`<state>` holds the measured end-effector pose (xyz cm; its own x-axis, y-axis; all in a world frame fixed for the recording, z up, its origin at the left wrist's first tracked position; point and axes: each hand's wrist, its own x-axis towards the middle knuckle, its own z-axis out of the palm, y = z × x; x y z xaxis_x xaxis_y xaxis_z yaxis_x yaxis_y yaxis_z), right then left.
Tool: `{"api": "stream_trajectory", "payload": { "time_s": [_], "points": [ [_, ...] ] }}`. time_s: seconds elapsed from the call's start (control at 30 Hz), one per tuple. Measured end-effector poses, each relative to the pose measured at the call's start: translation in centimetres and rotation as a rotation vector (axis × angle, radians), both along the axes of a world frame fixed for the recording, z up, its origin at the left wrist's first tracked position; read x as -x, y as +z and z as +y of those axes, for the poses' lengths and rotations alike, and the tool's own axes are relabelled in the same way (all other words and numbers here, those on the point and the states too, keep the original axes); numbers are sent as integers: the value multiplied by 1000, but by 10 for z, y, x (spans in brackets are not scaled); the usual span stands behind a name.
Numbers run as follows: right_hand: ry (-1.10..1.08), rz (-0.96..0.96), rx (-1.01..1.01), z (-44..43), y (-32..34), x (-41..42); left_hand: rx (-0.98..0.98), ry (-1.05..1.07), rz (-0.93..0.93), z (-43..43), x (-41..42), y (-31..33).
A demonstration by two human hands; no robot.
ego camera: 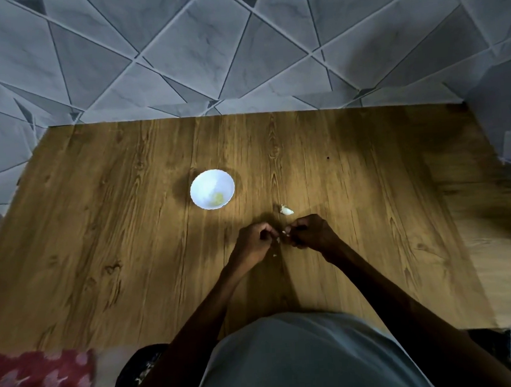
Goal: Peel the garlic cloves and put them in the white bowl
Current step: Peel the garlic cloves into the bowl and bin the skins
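Works a little toward the near edge from the middle of the table [130, 232], pinching a small garlic clove [284, 231] in the curled fingertips of the right hand [310, 233]. Picks at it with the left hand [255, 242], fingers likewise curled inward, thumb and forefinger seemingly closed on a scrap of skin [277, 240]; cannot tell how much of the skin is off, the clove being too small to read. Holds both wrists low over the wood, forearms converging from the near edge, knuckles up, fingertips facing each other across a narrow gap. Has a second clove [287, 211] lying unpeeled just beyond the right hand toward the far edge, long axis slanting from far-left to near-right, nearer the right hand than the left. Has the white bowl [212, 189] farther toward the far edge and to the left, apart from both hands but closer to the left one, with a little pale peeled garlic [217, 198] in its bottom. Probably calls for finishing the strip, then a short reach forward and left to the bowl. Shows one flake of skin [274, 255] on the table just beside the left hand.
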<state>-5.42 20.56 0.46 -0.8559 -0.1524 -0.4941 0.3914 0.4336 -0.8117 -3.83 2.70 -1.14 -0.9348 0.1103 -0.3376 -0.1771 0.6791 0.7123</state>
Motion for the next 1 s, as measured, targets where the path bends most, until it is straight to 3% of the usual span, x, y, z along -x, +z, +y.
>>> {"api": "stream_trajectory", "payload": {
  "time_s": [0.53, 0.7, 1.0],
  "points": [
    [-2, -29, -7, 2, 2, 1, -83, 23, -8, 4, 0, -2],
    [-10, -37, -4, 2, 0, 2, -30, 18, 4, 5, 0, -5],
    [8, -54, -2, 1, -4, 4, -185, 37, 117, 2, 1, -6]
  ]
}}
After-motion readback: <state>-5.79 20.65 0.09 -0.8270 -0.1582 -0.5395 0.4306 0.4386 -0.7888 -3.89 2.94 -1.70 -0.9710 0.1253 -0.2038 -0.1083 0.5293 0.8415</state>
